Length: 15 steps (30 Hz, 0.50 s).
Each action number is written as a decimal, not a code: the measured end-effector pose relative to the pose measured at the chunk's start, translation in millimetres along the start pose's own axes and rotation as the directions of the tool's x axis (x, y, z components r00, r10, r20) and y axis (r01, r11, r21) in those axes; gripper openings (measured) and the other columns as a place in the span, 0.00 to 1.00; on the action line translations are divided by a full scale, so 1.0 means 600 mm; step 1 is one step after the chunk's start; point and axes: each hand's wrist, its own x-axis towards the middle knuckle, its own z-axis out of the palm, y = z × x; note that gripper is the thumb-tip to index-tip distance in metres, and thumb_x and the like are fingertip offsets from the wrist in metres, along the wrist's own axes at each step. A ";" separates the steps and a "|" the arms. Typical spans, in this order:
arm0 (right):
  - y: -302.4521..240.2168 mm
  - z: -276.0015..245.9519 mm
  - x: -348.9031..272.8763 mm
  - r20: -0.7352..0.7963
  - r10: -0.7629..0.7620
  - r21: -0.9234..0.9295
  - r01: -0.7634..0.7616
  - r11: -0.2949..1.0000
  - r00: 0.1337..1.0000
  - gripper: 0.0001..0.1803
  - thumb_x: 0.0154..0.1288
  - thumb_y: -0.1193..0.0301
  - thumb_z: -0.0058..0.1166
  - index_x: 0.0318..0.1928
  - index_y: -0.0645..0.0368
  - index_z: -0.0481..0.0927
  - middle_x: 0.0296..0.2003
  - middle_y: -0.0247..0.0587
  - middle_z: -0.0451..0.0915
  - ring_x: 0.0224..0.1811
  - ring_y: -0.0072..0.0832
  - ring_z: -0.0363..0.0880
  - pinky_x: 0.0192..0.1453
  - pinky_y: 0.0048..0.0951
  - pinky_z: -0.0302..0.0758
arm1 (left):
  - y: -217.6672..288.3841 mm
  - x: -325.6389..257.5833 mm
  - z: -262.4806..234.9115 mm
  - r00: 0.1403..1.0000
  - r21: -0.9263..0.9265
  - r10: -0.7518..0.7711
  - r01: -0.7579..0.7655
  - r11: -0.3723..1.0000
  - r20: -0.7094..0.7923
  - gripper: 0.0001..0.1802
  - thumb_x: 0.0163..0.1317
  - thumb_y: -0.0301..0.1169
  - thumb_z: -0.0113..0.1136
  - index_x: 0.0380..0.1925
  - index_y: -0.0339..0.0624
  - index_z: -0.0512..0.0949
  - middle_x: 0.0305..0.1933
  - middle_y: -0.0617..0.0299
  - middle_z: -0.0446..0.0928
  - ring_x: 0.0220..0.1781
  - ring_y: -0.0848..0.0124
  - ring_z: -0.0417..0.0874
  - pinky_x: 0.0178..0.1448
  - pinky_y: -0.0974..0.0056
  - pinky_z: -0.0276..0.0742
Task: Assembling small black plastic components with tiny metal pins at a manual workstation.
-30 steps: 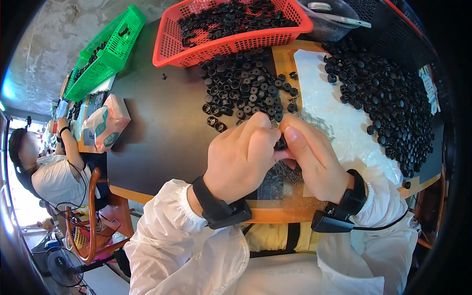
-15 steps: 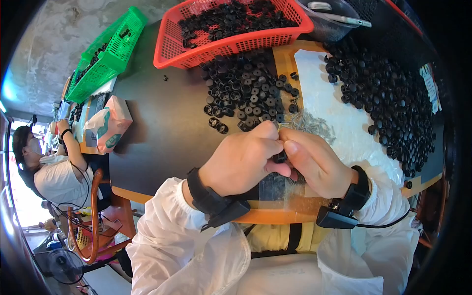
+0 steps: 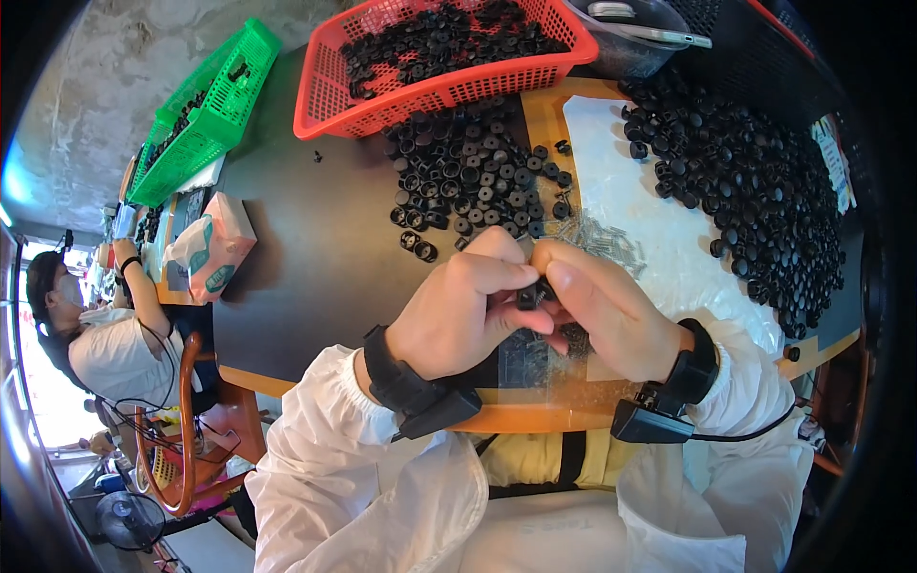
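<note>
My left hand (image 3: 460, 301) and my right hand (image 3: 611, 310) meet over the front part of the table. Between their fingertips is a small black plastic part (image 3: 535, 294), pinched from both sides; the fingers cover much of it. Just beyond the hands lies a heap of small clear and metallic pins (image 3: 602, 241). Behind and to the left of that, many round black caps (image 3: 468, 177) are spread, some with the hollow side up, others showing a centre hole. A large pile of black knob-like pieces (image 3: 735, 191) covers the right side, partly on a white sheet (image 3: 597, 143).
A red basket (image 3: 449, 94) of black parts stands at the back, beside a dark bowl (image 3: 635, 59) with a phone on it. On the left are a tissue box (image 3: 229, 244) and a green basket (image 3: 205, 124). Another person (image 3: 115, 334) sits at the far left.
The black part between my fingers has turned and shows more of itself. My fingers have shifted slightly around it, and the whole view has moved a little.
</note>
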 end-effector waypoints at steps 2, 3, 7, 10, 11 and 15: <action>0.007 0.001 0.003 -0.058 0.032 0.097 -0.027 0.995 0.998 0.17 0.79 0.61 0.33 0.36 0.59 0.68 0.24 0.31 0.66 0.24 0.17 0.66 0.29 0.23 0.65 | -0.009 -0.001 0.002 0.998 -0.012 0.025 -0.025 1.000 -0.059 0.29 0.51 0.26 0.73 0.47 0.43 0.63 0.35 0.57 0.71 0.29 0.71 0.72 0.34 0.65 0.71; 0.012 0.000 0.004 -0.066 -0.006 0.075 0.011 0.997 0.998 0.16 0.79 0.62 0.34 0.37 0.59 0.68 0.24 0.30 0.66 0.25 0.17 0.66 0.29 0.22 0.65 | -0.012 -0.003 0.003 0.997 -0.012 0.022 -0.023 1.000 -0.072 0.29 0.51 0.27 0.73 0.47 0.43 0.63 0.35 0.56 0.72 0.30 0.70 0.72 0.35 0.65 0.71; 0.014 -0.005 0.002 -0.067 -0.101 -0.068 0.097 0.993 0.993 0.14 0.78 0.63 0.36 0.38 0.59 0.69 0.24 0.31 0.66 0.25 0.17 0.65 0.30 0.22 0.64 | -0.019 -0.008 0.007 0.990 -0.037 0.013 -0.019 0.999 -0.140 0.28 0.51 0.28 0.73 0.47 0.41 0.64 0.37 0.56 0.72 0.32 0.69 0.73 0.38 0.66 0.71; 0.012 -0.009 0.000 -0.093 -0.147 -0.184 0.128 0.975 0.985 0.13 0.78 0.64 0.38 0.38 0.59 0.69 0.25 0.33 0.66 0.25 0.19 0.64 0.31 0.24 0.64 | -0.012 -0.003 0.003 0.998 0.020 -0.001 0.003 1.000 -0.067 0.28 0.51 0.29 0.73 0.46 0.41 0.64 0.37 0.55 0.73 0.33 0.67 0.74 0.39 0.66 0.71; 0.010 -0.009 0.000 -0.094 -0.145 -0.182 0.126 0.975 0.985 0.13 0.78 0.64 0.38 0.38 0.59 0.69 0.25 0.33 0.66 0.25 0.19 0.64 0.31 0.24 0.64 | -0.014 -0.005 0.004 0.998 0.019 -0.004 0.005 1.000 -0.066 0.28 0.51 0.29 0.73 0.46 0.41 0.64 0.37 0.55 0.73 0.33 0.67 0.74 0.39 0.66 0.71; 0.008 -0.007 0.002 -0.105 -0.175 -0.218 0.149 0.965 0.979 0.12 0.77 0.65 0.40 0.38 0.60 0.70 0.25 0.35 0.66 0.26 0.23 0.65 0.33 0.27 0.65 | -0.016 -0.001 0.006 0.990 -0.082 0.004 -0.016 0.996 -0.138 0.28 0.49 0.25 0.73 0.46 0.40 0.65 0.36 0.54 0.73 0.32 0.64 0.75 0.35 0.64 0.72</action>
